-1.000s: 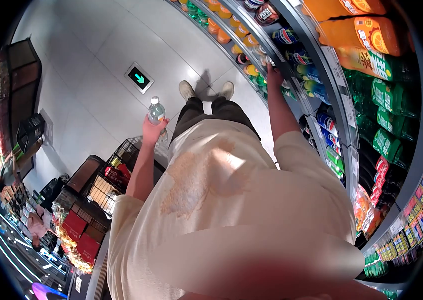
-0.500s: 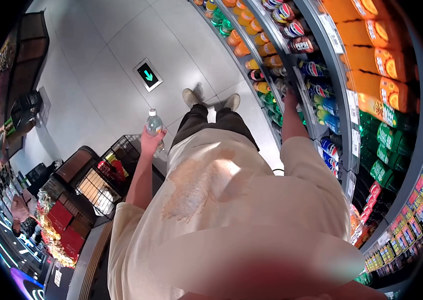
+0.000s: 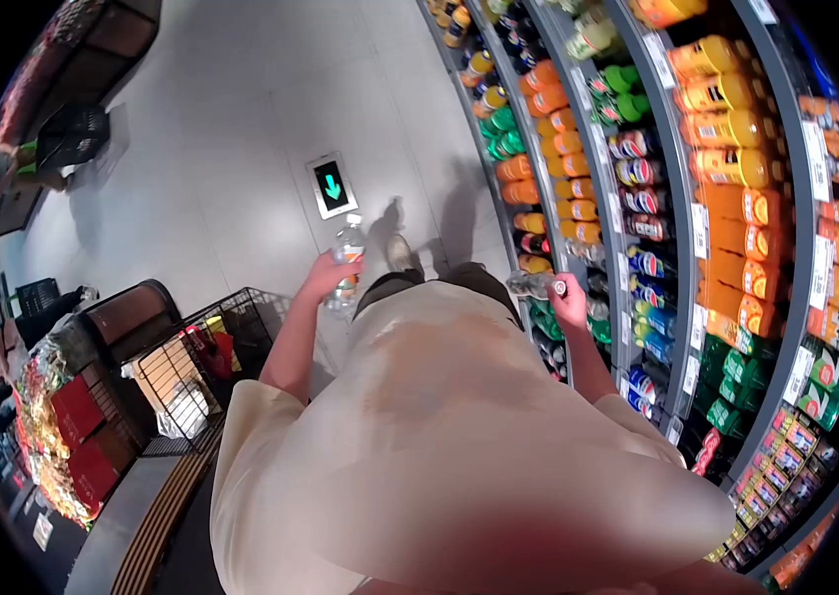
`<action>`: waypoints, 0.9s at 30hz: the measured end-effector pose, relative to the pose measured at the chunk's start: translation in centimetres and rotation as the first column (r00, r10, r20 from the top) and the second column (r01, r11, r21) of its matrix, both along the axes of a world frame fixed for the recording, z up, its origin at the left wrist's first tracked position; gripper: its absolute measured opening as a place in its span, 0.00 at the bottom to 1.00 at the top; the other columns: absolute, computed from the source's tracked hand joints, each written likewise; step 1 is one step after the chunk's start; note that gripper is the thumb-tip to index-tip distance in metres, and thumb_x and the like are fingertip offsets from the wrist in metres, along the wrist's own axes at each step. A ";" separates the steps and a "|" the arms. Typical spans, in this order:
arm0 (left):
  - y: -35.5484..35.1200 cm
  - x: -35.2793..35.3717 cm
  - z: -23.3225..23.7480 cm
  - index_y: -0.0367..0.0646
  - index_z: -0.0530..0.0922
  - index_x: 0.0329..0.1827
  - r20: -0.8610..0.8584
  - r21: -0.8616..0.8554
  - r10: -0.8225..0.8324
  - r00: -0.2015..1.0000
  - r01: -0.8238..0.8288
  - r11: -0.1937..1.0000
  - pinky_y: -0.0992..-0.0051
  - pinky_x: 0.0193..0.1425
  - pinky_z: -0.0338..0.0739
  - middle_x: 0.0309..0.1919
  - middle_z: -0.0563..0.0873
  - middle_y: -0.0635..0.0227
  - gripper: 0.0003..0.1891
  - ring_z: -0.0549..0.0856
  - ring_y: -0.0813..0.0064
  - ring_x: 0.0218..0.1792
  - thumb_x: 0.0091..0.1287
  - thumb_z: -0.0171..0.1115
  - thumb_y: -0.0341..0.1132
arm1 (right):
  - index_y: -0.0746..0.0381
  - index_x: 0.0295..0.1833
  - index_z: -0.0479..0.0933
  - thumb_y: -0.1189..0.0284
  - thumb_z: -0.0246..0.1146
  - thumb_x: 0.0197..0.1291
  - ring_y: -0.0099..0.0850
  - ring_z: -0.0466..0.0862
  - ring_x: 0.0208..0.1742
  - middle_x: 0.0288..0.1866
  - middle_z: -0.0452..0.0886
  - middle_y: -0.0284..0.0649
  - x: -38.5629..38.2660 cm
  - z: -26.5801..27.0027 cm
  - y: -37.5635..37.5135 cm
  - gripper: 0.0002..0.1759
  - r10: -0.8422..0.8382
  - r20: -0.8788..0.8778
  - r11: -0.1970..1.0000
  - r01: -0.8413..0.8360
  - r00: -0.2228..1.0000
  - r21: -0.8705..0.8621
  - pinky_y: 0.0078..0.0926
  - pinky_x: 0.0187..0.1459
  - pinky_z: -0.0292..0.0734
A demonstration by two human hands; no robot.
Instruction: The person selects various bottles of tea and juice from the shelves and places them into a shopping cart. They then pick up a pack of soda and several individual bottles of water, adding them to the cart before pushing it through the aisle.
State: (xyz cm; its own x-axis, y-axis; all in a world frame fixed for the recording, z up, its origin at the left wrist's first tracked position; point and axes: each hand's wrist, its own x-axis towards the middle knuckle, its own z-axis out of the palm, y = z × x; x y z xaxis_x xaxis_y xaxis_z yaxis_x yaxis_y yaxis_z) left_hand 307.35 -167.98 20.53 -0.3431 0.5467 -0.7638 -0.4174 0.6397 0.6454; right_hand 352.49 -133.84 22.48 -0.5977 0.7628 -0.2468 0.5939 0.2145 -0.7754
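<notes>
My left hand is closed around a clear plastic bottle with a white cap and an orange-marked label, held upright over the floor. On the other side of my body, my right hand grips a second clear bottle near its cap, which points toward the right. This bottle lies sideways in front of the lower drink shelves. Bottles of orange drink stand in rows just beyond it.
Shelves of drinks curve along the right side. A black wire cart holding goods stands at the left. A lit green arrow sign is set in the floor ahead. Another person is at the far left.
My right hand has come back out of the shelf and now holds a clear bottle. My left hand still holds its bottle. The view has shifted, showing more of the shelves.
</notes>
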 end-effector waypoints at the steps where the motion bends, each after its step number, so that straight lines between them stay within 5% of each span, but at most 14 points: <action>1: 1.2 -1.1 1.5 0.39 0.78 0.56 0.068 0.056 -0.014 0.998 0.010 0.998 0.67 0.44 0.85 0.41 0.87 0.65 0.24 0.89 0.70 0.38 0.61 0.77 0.39 | 0.62 0.50 0.78 0.73 0.70 0.63 0.18 0.72 0.31 0.30 0.75 0.30 -4.5 3.4 -0.5 0.12 0.094 -0.048 0.994 -0.091 0.994 0.053 0.23 0.34 0.72; 6: 8.0 -6.3 7.4 0.39 0.77 0.65 0.309 0.301 0.000 0.951 -0.098 0.949 0.64 0.50 0.85 0.60 0.84 0.64 0.28 0.88 0.68 0.52 0.64 0.75 0.39 | 0.61 0.50 0.80 0.69 0.74 0.58 0.20 0.69 0.27 0.27 0.72 0.31 -20.2 13.0 0.6 0.16 0.366 -0.001 0.931 -0.366 0.931 0.016 0.26 0.29 0.66; 10: 13.8 -11.0 12.2 0.38 0.76 0.68 0.293 0.555 -0.131 0.947 -0.057 0.830 0.65 0.65 0.78 0.67 0.81 0.60 0.32 0.84 0.68 0.60 0.60 0.76 0.36 | 0.59 0.48 0.80 0.69 0.73 0.59 0.15 0.68 0.26 0.26 0.72 0.26 -30.9 17.2 4.5 0.14 0.441 -0.314 0.892 -0.450 0.841 0.049 0.22 0.27 0.65; 12: 16.0 -14.2 12.2 0.37 0.75 0.70 0.272 0.660 -0.274 0.923 0.029 0.751 0.66 0.69 0.74 0.69 0.80 0.60 0.35 0.82 0.68 0.62 0.58 0.76 0.35 | 0.58 0.48 0.80 0.70 0.71 0.61 0.13 0.70 0.23 0.26 0.73 0.23 -36.4 18.9 6.6 0.11 0.271 -0.447 0.841 -0.435 0.853 -0.322 0.17 0.25 0.66; 15: 18.7 -20.3 9.5 0.37 0.72 0.74 0.305 0.714 -0.518 0.799 0.168 0.680 0.67 0.71 0.72 0.72 0.78 0.61 0.43 0.79 0.69 0.66 0.52 0.79 0.35 | 0.57 0.44 0.81 0.67 0.67 0.65 0.12 0.69 0.19 0.27 0.74 0.23 -44.7 18.6 11.1 0.07 0.138 -0.433 0.782 -0.366 0.891 -0.504 0.14 0.19 0.64; 19: 23.8 -23.8 10.4 0.40 0.76 0.65 0.347 0.741 -0.385 0.855 0.002 0.672 0.66 0.66 0.76 0.58 0.83 0.65 0.36 0.81 0.68 0.59 0.52 0.79 0.40 | 0.56 0.44 0.82 0.64 0.66 0.67 0.12 0.68 0.17 0.27 0.74 0.23 -54.3 15.7 16.3 0.08 0.191 -0.424 0.663 -0.435 0.885 -0.609 0.15 0.17 0.61; 22: 26.8 -27.6 8.9 0.41 0.76 0.60 0.632 0.638 -0.316 0.707 -0.244 0.731 0.66 0.62 0.79 0.51 0.82 0.67 0.32 0.82 0.68 0.54 0.53 0.79 0.43 | 0.56 0.46 0.83 0.61 0.66 0.68 0.14 0.67 0.17 0.26 0.75 0.23 -61.4 13.3 19.7 0.11 0.260 -0.395 0.557 -0.471 0.881 -0.684 0.16 0.17 0.60; 24: 28.3 -30.5 8.8 0.39 0.76 0.59 0.676 0.588 -0.224 0.702 -0.330 0.739 0.62 0.57 0.83 0.52 0.82 0.64 0.30 0.83 0.66 0.53 0.57 0.76 0.44 | 0.57 0.46 0.83 0.61 0.66 0.68 0.14 0.67 0.16 0.26 0.75 0.24 -66.7 13.7 20.8 0.11 0.277 -0.354 0.507 -0.449 0.893 -0.736 0.17 0.16 0.60; 27: 28.7 -34.5 8.8 0.37 0.75 0.59 0.746 0.498 -0.103 0.658 -0.448 0.743 0.54 0.54 0.86 0.52 0.82 0.60 0.29 0.85 0.59 0.54 0.60 0.73 0.46 | 0.57 0.52 0.82 0.59 0.65 0.70 0.13 0.73 0.23 0.32 0.80 0.25 -73.0 12.5 21.1 0.15 0.327 -0.325 0.608 -0.461 0.887 -0.646 0.16 0.21 0.65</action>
State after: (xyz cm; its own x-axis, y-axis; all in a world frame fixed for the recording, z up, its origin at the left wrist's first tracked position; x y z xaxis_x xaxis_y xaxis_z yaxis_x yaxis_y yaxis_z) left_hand 272.81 -139.29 29.34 -0.0081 0.9469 -0.3216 -0.9518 0.0912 0.2927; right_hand 279.50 -112.78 34.96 -0.8787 0.0899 -0.4689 0.4386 -0.2359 -0.8672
